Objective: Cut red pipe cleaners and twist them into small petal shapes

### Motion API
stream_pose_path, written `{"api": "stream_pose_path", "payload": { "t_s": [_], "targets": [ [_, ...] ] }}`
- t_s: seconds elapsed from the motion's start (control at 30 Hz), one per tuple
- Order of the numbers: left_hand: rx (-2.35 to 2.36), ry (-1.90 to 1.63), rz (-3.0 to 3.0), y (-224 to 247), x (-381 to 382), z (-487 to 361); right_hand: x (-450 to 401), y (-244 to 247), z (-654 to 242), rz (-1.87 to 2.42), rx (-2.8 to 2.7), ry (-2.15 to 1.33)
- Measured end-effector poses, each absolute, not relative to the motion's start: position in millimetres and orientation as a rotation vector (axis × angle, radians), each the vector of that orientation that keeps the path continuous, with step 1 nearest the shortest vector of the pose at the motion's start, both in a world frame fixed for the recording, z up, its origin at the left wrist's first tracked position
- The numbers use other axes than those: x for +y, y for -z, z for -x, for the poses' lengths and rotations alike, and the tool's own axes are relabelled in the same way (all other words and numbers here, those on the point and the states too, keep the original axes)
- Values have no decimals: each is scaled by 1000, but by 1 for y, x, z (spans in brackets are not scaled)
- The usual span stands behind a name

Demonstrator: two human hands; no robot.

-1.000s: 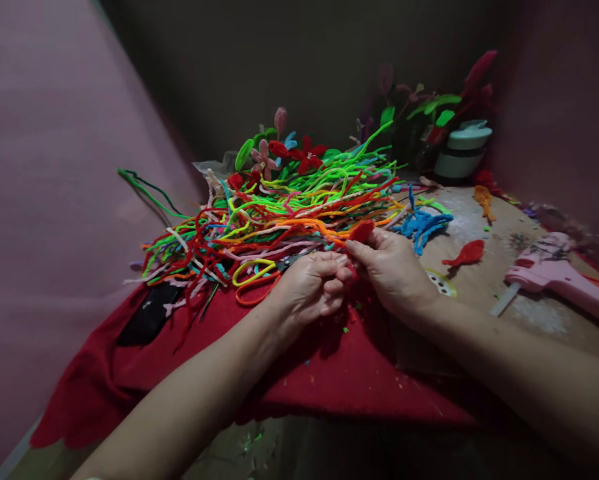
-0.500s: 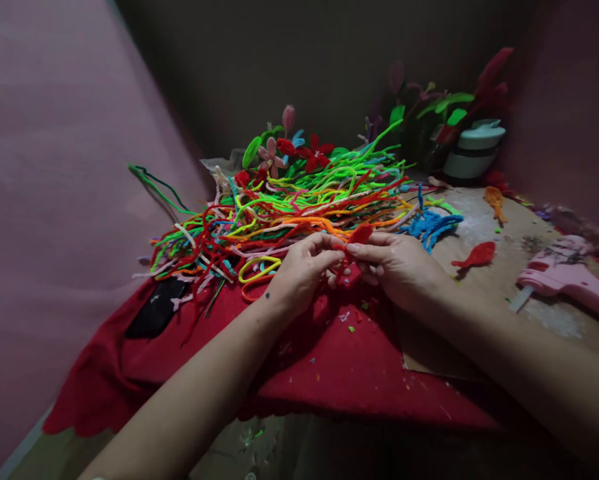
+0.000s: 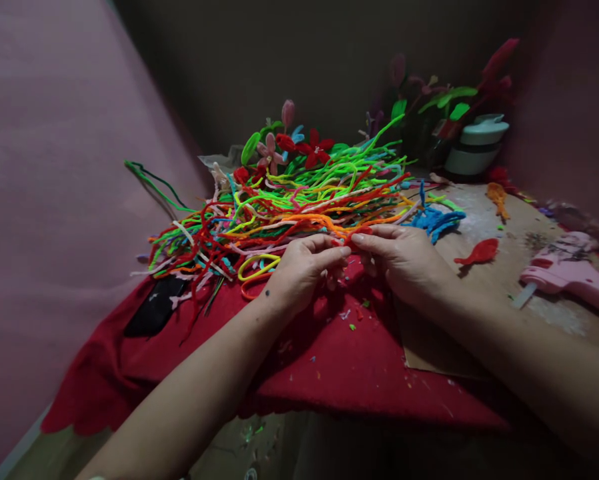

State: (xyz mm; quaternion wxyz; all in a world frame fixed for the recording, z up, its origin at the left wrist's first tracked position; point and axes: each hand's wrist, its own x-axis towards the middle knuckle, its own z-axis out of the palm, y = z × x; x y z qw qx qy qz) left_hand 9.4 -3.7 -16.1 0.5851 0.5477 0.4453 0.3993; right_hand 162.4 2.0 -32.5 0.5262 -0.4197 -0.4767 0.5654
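Note:
Between my two hands is a small piece of red pipe cleaner (image 3: 355, 236), mostly covered by fingers. My left hand (image 3: 312, 267) pinches it from the left with thumb and forefinger. From the right, my right hand (image 3: 399, 257) grips it the same way, its thumb laid over the red piece. Just beyond my fingers spreads a large tangled heap of coloured pipe cleaners (image 3: 299, 200). To the right, a red petal-like pipe cleaner piece (image 3: 479, 253) lies on a brown board (image 3: 459, 267).
A pink glue gun (image 3: 559, 270) rests on the board, near bent blue pipe cleaners (image 3: 437, 221) and an orange piece (image 3: 498, 199). Pipe cleaner flowers (image 3: 315, 148) and a pale lidded container (image 3: 479, 143) stand behind. A black phone (image 3: 154, 308) lies left on the red cloth (image 3: 329, 373).
The red piece stood up above my fingertips before; now it sits lower and is mostly hidden between them. My right hand has shifted slightly, its thumb now over the piece.

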Motion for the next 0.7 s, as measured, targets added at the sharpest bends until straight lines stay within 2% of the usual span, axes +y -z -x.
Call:
{"api": "stream_pose_path", "payload": {
  "t_s": [0.2, 0.43, 0.7],
  "targets": [
    [1158, -934, -1394, 13, -5, -11, 0, 29, -162, 1056, -1237, -1267],
    [1261, -1005, -1423, 15, -7, -17, -8, 23, -158, 1133, -1473, -739],
    [1201, -951, -1309, 14, -5, -12, -5, 24, -160, 1150, -1341, -1000]
  ]
}}
